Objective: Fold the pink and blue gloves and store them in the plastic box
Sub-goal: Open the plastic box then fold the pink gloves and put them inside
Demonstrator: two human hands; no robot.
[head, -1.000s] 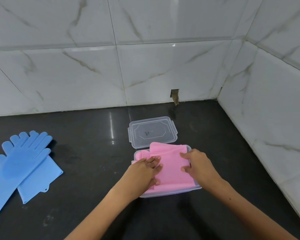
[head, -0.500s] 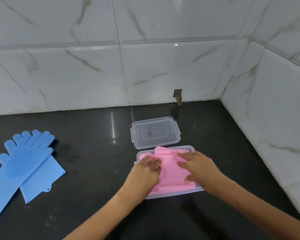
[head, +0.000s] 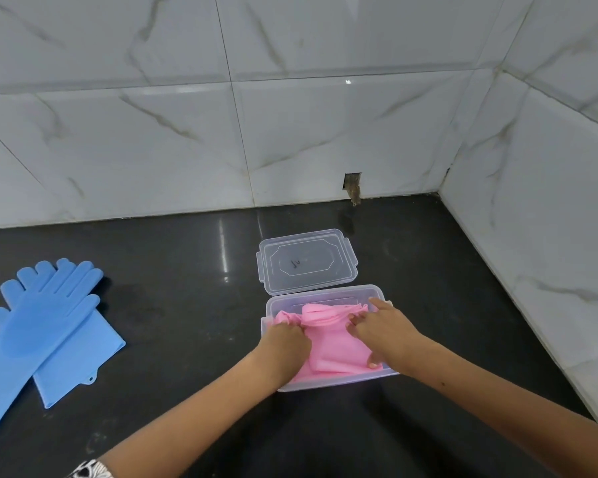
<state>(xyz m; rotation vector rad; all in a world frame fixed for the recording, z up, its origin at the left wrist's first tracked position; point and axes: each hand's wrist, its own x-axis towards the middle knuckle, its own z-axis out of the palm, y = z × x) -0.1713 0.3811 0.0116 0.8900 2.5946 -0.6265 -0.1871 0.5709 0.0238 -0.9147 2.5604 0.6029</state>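
Both forearms are bare, no rings or watch that I can see. A black-and-white patterned sleeve (head: pixel 90 470) edges the left arm.

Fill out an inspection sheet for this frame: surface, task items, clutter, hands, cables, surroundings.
Surface: dark glossy counter, faint smudges.
Task items: pink gloves folded inside the plastic box; blue gloves lie flat, overlapping, far left; lid off, behind the box.
Clutter: nothing seen.
Hands: left hand and right hand press the pink gloves into the box.
Cables: nothing seen.
Surroundings: marble-look wall tiles; small broken notch at the wall base.
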